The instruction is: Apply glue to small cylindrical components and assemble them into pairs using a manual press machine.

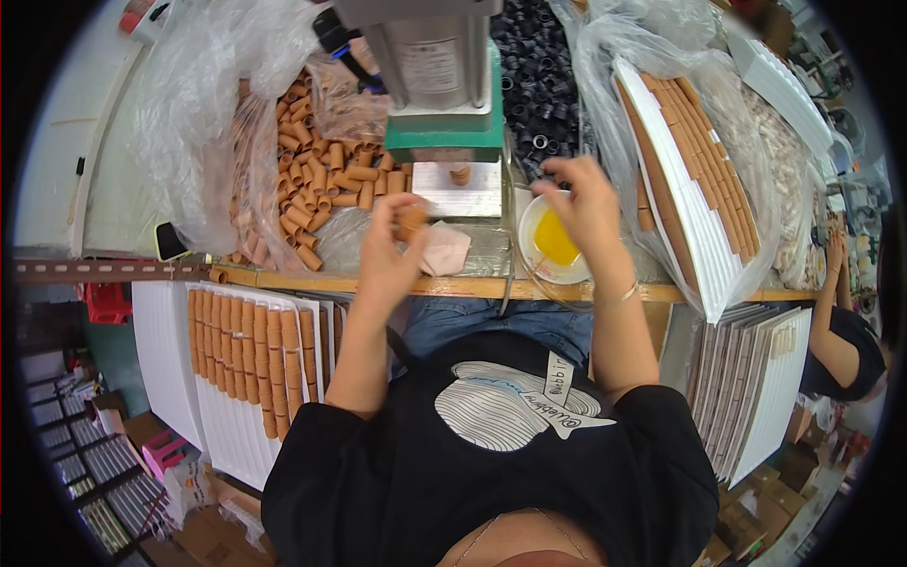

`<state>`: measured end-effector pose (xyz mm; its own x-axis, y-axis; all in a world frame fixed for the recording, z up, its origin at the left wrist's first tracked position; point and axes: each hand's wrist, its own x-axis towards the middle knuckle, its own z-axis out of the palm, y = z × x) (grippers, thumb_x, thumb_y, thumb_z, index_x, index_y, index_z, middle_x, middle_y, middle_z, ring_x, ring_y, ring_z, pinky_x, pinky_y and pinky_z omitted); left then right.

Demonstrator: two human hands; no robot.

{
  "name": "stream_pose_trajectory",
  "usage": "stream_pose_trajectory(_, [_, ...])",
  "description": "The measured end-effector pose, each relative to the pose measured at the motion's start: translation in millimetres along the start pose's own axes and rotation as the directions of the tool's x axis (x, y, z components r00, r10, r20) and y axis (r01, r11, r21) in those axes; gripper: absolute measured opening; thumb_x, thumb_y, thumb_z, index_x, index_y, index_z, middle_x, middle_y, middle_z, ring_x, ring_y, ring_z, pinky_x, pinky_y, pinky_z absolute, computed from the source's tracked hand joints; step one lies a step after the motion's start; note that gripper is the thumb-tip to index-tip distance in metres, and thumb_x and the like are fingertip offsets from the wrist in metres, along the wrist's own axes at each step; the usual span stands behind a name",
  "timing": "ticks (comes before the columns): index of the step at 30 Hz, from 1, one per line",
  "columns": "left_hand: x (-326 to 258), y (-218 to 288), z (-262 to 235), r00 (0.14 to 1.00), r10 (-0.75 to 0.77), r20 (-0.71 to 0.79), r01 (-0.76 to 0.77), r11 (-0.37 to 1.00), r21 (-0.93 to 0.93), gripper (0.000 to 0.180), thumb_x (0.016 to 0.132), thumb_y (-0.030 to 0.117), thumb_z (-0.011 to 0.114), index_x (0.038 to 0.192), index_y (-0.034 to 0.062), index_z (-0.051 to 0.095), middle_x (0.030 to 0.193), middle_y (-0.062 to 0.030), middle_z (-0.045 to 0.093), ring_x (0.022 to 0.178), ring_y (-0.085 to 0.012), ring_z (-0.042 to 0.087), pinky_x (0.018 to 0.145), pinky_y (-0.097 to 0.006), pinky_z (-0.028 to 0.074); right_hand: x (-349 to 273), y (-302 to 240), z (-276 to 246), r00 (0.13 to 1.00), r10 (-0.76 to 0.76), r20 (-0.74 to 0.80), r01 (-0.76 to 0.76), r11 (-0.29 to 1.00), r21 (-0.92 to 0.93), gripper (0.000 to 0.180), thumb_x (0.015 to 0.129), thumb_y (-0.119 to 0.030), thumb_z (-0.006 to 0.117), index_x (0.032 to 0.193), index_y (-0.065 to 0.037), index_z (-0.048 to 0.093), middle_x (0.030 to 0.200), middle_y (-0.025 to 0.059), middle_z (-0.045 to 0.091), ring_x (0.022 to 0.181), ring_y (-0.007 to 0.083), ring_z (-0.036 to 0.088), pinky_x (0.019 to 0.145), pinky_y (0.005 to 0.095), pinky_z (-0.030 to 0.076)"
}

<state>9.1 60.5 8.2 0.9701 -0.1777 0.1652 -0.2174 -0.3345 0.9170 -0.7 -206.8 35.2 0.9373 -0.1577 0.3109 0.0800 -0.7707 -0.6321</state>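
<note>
Head view: nearest, my black shirt carries printed lettering. Past it, my left grip pinches a blurred brown tube above the desk; my right grip curls by the white bowl, whether holding anything I cannot tell. Beyond, the press bears a small-print label, beside heaped black rings.

The person's 2 bare forearms reach far; the left hand curls its fingers, while the right hand, slightly farther, points bent fingers left.
</note>
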Motion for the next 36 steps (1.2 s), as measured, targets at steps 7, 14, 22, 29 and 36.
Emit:
stream_pose_trajectory(7, [33.9,-27.8,-57.3,0.956,-0.022,-0.292,0.207,0.755,0.623,0.026,0.078,0.025,0.070,0.094,0.0054,0.064,0.093,-0.0170,0.066,0.090,-0.0352,0.062,0.076,-0.041,0.048,50.7,46.3,40.2,0.996,-0.078,0.043,0.089,0.907,-0.412,0.013,0.074,-0.017,0.074,0.085,-0.012,0.073,0.086,0.0075,0.058,0.074,0.0279,0.062,0.066,0.0395,0.050])
stream_pose_trajectory(14, [45.5,-31.7,-48.3,0.927,-0.345,-0.148,0.334,0.579,0.744,0.029,0.077,0.024,0.072,0.099,0.0066,0.066,0.097,-0.0176,0.065,0.093,-0.0340,0.062,0.077,-0.040,0.049,46.6,49.2,32.2,0.992,-0.110,-0.068,0.085,0.949,-0.305,0.010,0.077,-0.012,0.072,0.085,-0.007,0.070,0.083,0.0060,0.056,0.074,0.0233,0.061,0.064,0.0346,0.048])
stream_pose_trajectory(22, [-4.5,-19.9,-35.0,0.948,-0.304,0.096,0.304,0.771,-0.559,0.037,0.079,0.001,0.071,0.114,0.0008,0.059,0.094,-0.0045,0.059,0.081,-0.0116,0.056,0.068,-0.024,0.045,-25.0,45.6,-16.3,0.903,0.324,0.283,-0.430,0.683,0.590,0.009,0.080,-0.006,0.070,0.087,-0.001,0.066,0.078,0.0038,0.053,0.061,0.0092,0.051,0.055,0.0210,0.040])
stream_pose_trajectory(29, [-2.7,15.8,44.2,0.796,-0.033,0.604,0.605,0.021,-0.796,0.045,0.095,0.019,0.056,0.136,0.0078,0.041,0.099,-0.0020,0.055,0.070,-0.0050,0.045,0.064,-0.019,0.041,-71.4,35.1,-3.2,0.970,-0.244,0.007,0.243,0.964,-0.104,0.010,0.073,-0.007,0.071,0.082,-0.006,0.066,0.085,0.0100,0.054,0.070,0.0287,0.058,0.059,0.0371,0.046])
stream_pose_trajectory(36, [-14.4,23.1,69.0,0.678,-0.337,0.654,0.633,-0.186,-0.752,0.024,0.096,0.020,0.056,0.119,0.0117,0.055,0.101,-0.0026,0.061,0.070,-0.0066,0.053,0.063,-0.020,0.048,-66.0,16.5,-9.7,0.998,-0.053,0.014,0.050,0.985,0.163,0.009,0.078,0.002,0.069,0.084,-0.003,0.065,0.083,0.0068,0.051,0.063,0.0155,0.055,0.056,0.0244,0.043])
